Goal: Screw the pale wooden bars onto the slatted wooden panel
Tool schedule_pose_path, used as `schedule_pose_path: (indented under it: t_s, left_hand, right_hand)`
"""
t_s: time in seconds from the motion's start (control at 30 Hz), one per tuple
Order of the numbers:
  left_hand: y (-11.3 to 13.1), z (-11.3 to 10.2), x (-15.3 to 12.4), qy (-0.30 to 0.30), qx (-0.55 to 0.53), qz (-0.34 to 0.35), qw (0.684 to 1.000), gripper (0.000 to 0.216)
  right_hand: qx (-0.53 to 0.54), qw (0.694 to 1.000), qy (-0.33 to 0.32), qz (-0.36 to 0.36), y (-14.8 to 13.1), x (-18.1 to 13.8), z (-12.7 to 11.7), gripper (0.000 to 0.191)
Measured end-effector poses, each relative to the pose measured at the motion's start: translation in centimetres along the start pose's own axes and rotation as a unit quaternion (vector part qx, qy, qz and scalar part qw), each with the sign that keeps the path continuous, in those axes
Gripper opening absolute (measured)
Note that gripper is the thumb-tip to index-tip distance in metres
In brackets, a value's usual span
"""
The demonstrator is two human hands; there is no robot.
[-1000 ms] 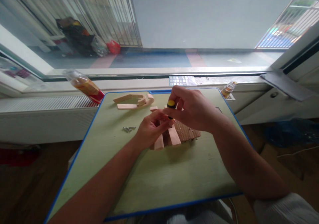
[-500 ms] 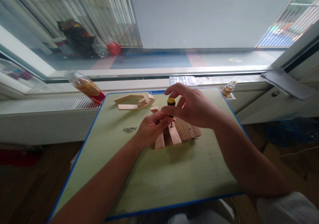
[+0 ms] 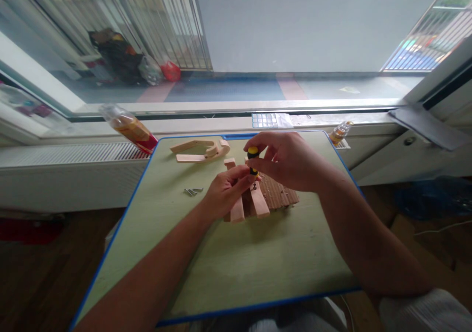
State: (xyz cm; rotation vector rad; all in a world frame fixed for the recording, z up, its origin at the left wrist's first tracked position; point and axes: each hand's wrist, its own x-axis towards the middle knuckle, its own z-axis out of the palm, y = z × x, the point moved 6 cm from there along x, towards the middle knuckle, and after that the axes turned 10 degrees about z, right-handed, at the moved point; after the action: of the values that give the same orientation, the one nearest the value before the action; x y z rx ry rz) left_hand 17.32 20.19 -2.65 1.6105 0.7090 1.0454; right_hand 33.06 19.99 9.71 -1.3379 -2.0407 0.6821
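A short yellow-and-black screwdriver [image 3: 253,153] stands upright over a pale wooden piece [image 3: 260,206]. The fingers of my right hand [image 3: 285,159] are closed round its handle from the right. Lower down, my left hand [image 3: 225,188] pinches at the screwdriver's lower end, its fingertips hiding the tip. Dark screw heads or holes [image 3: 254,186] show in the wood just below the fingers. A second wooden strip [image 3: 237,211] lies parallel under my left hand. Both strips rest against a brown ridged slatted board [image 3: 278,193], which has small metal points along it.
Several loose screws [image 3: 191,192] lie left of my left hand. A bent wooden assembly [image 3: 201,151] sits at the table's back left. The green table [image 3: 236,268] has a blue rim. Beyond it stand bottles [image 3: 134,133], a radiator [image 3: 73,157] and the windowsill [image 3: 206,124].
My right hand's fingers have come down slightly and turned round the screwdriver handle, index finger curling in. My left hand stays in place. The camera view has shifted a little.
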Motion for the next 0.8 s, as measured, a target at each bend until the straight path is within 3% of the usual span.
schedule_pose_path:
  t_s: [0.17,0.53,0.8]
  left_hand:
    - [-1.0,0.0,0.0,0.025,-0.046,0.005,0.999,0.039]
    - [-1.8,-0.6,-0.2,0.05,-0.024,0.008,0.998,0.034]
    - [-0.6,-0.5,0.0,0.044,0.001,-0.003,0.999,0.035]
  right_hand:
    - [-0.009,1.0,0.024,0.018,0.2,0.1,0.3,0.014]
    - [-0.042,0.996,0.057,0.049,0.6,0.3,1.1,0.037]
    - [-0.002,1.0,0.011,0.028,0.4,0.1,0.5,0.027]
